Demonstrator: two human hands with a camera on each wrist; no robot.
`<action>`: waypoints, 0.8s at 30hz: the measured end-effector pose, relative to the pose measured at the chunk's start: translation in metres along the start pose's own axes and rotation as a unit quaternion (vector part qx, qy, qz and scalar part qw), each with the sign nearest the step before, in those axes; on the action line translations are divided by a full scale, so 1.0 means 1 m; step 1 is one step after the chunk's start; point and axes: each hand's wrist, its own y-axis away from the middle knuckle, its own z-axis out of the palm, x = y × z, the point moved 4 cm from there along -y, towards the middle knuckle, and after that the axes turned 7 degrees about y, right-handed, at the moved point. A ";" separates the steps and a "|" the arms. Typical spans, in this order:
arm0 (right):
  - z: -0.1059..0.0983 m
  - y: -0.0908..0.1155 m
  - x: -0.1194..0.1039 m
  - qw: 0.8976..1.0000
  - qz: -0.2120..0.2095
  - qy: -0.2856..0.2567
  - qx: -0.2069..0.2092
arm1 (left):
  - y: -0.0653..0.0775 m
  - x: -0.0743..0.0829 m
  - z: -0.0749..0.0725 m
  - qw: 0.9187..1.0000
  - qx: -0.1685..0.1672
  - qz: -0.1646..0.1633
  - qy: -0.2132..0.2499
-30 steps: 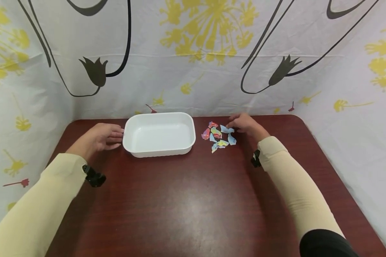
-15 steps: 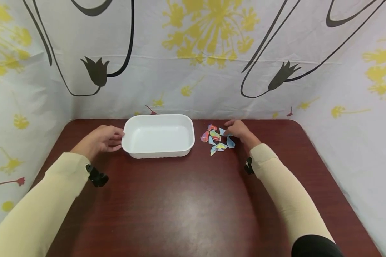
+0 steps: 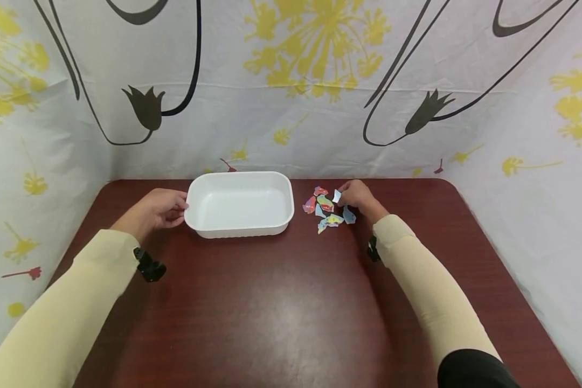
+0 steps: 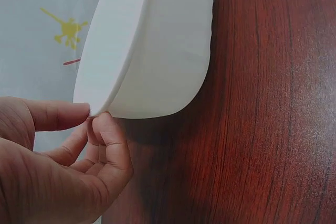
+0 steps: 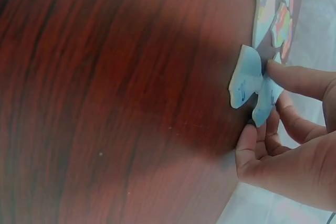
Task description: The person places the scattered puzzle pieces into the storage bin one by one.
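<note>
A white rectangular plastic tub [image 3: 242,233] stands near the table's back edge. My left hand [image 3: 161,209] pinches its rim at the left end, thumb above and curled fingers below, as the left wrist view shows on the tub wall [image 4: 163,51]. To the right of the tub, my right hand [image 3: 361,197] holds a light blue puzzle piece [image 5: 268,98] between thumb and fingers, tipped up from the table. Close beside it lies another light blue puzzle piece [image 5: 245,80]. Several multicoloured puzzle pieces [image 3: 325,203] lie flat in a loose cluster between the tub and my right hand.
The dark red-brown wooden table [image 3: 271,312] reaches toward me from the tub. A white cloth [image 3: 291,145] with yellow, grey and red flower prints hangs behind the table and at both sides. Each wrist carries a small black camera [image 3: 149,265].
My right hand has moved slightly left and now holds the upper light blue piece, tilted up off the table. My left hand has closed its fingers on the tub's rim.
</note>
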 end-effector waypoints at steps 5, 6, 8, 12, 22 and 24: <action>-0.007 -0.003 0.002 1.000 0.019 -0.023 -0.007 | 0.000 0.000 0.001 1.000 0.003 0.002 -0.003; -0.008 -0.004 0.003 0.999 0.023 -0.034 -0.012 | 0.001 0.000 0.001 1.000 0.003 0.003 -0.003; -0.010 -0.007 0.003 0.997 0.024 -0.064 -0.026 | 0.001 0.000 0.000 1.000 0.003 0.004 -0.003; -0.016 -0.010 0.003 0.992 0.016 -0.113 -0.050 | 0.003 -0.001 -0.003 1.000 0.001 0.006 -0.005; -0.028 -0.002 -0.003 0.980 -0.007 -0.165 -0.111 | 0.003 -0.001 -0.001 1.000 0.001 0.007 -0.005; -0.028 0.002 -0.004 0.975 -0.011 -0.183 -0.129 | 0.003 0.000 0.000 1.000 0.001 0.009 -0.007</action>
